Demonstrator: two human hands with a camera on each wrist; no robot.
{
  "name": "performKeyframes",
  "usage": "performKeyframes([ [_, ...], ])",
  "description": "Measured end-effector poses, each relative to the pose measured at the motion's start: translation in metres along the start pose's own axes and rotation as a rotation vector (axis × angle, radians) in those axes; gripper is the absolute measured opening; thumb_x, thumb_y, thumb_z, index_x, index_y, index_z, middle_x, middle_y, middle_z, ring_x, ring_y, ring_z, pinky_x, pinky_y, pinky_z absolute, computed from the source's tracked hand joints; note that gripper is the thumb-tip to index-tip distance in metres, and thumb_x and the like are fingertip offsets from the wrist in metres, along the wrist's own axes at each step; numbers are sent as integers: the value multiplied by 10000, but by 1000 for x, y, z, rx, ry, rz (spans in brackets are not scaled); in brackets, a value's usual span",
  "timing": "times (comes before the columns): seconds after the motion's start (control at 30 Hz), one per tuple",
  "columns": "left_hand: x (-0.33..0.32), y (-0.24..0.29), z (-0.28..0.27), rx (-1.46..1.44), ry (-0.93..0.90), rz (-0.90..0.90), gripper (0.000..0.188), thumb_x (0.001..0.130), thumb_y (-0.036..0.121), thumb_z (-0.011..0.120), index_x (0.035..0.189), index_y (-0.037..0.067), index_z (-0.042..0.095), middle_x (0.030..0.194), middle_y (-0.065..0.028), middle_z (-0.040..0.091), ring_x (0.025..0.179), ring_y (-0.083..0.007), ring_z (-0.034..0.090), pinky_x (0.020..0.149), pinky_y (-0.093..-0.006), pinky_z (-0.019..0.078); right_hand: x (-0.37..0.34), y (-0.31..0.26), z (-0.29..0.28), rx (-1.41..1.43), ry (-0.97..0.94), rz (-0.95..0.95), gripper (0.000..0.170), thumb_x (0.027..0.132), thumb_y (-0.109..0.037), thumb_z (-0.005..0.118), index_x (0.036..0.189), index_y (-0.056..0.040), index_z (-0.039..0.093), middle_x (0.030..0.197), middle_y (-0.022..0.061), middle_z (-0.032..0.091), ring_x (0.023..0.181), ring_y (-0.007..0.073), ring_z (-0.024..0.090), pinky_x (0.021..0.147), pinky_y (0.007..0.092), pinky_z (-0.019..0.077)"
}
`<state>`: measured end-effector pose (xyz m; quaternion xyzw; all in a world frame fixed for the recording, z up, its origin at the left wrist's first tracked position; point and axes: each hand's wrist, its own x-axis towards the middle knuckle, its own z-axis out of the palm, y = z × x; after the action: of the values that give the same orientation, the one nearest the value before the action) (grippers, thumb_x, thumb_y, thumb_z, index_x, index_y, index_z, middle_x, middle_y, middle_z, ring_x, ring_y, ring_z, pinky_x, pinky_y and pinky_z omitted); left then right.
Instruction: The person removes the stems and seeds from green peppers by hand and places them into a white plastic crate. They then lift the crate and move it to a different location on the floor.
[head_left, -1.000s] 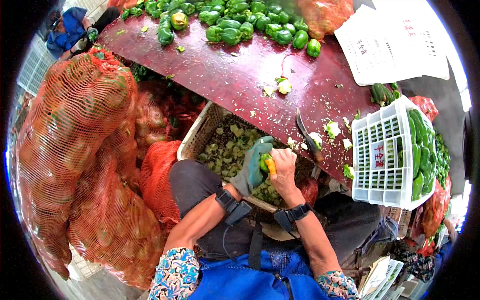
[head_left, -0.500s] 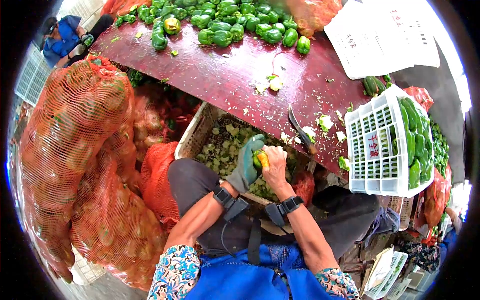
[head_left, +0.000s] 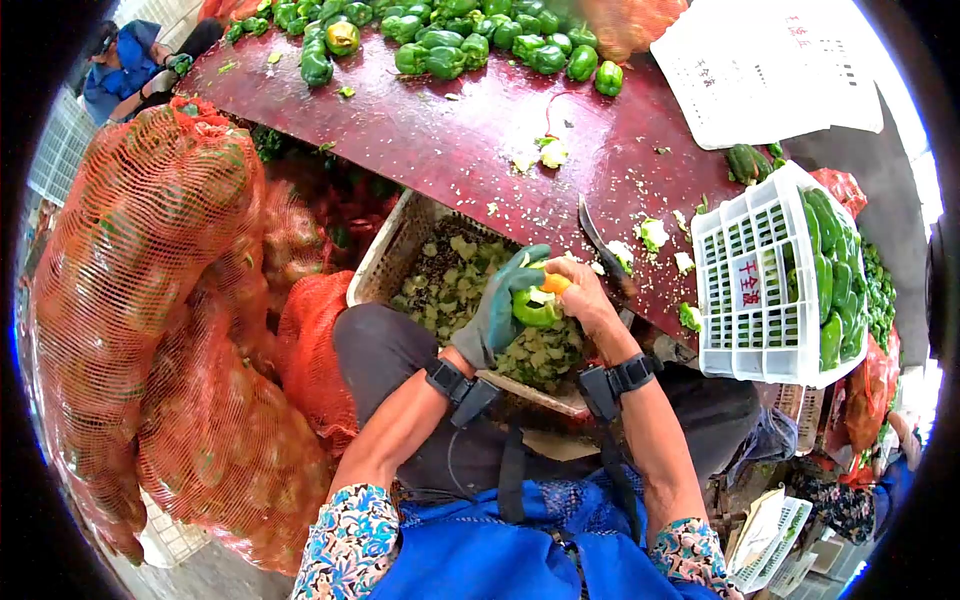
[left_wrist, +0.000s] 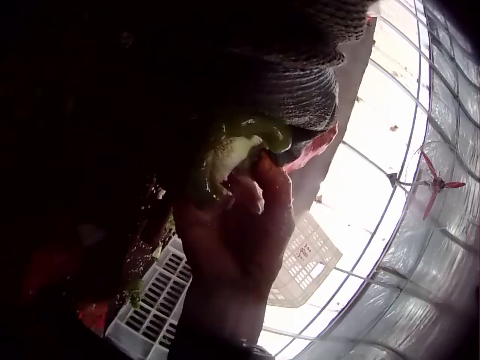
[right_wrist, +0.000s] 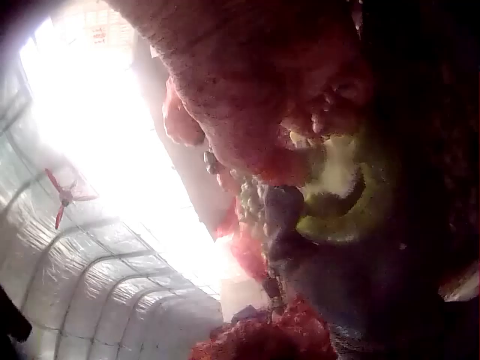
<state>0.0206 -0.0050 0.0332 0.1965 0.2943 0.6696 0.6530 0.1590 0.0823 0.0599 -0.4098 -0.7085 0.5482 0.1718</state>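
Note:
My gloved left hand (head_left: 500, 305) grips a green pepper (head_left: 536, 308), its top cut open with pale flesh showing. At the pepper's upper edge is my bare right hand (head_left: 585, 295), fingers curled, with something orange (head_left: 555, 284) at its fingers. In the left wrist view the opened pepper (left_wrist: 233, 156) lies between the dark glove (left_wrist: 292, 97) and the bare fingers. The right wrist view shows the pepper's (right_wrist: 341, 195) hollow inside beside the right hand (right_wrist: 255, 90). Whether the right fingers hold a pepper core is hidden.
Below the hands is a crate (head_left: 372, 270) of pepper scraps. On the red table (head_left: 430, 140) lie a curved knife (head_left: 600, 240), scraps and whole peppers (head_left: 445, 60). A white basket of peppers (head_left: 755, 300) stands right; net sacks (head_left: 150, 250) fill the left. Another person (head_left: 130, 75) sits upper left.
The right hand has turned and shifted right and up from the pepper. The pepper's opened top and pale inside now show. The left hand still grips it.

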Motion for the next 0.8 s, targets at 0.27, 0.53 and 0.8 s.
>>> performKeyframes([
  [0.27,-1,9,2,-294,-68,-29,562,872,197,574,1375,-27,461,1344,-162,550,1208,-268,572,1060,-400,453,-15,-3,-29,1012,-183,108,350,959,-252,495,1215,-38,602,989,25,690,734,79,617,555,221,424],
  [0.53,-2,19,2,246,23,131,530,883,202,571,1377,25,497,1335,-148,556,1212,-256,561,1048,-364,436,-38,39,-39,-237,197,-98,467,958,-355,593,1338,-88,538,1336,120,579,1174,224,578,922,385,480],
  [0.8,-10,22,24,1571,-51,895,527,845,171,596,1357,70,524,1395,-236,445,1302,-412,421,1079,-493,350,-10,72,21,1024,340,255,653,1005,-600,355,1411,-104,482,1296,79,593,1148,230,567,971,381,455],
])
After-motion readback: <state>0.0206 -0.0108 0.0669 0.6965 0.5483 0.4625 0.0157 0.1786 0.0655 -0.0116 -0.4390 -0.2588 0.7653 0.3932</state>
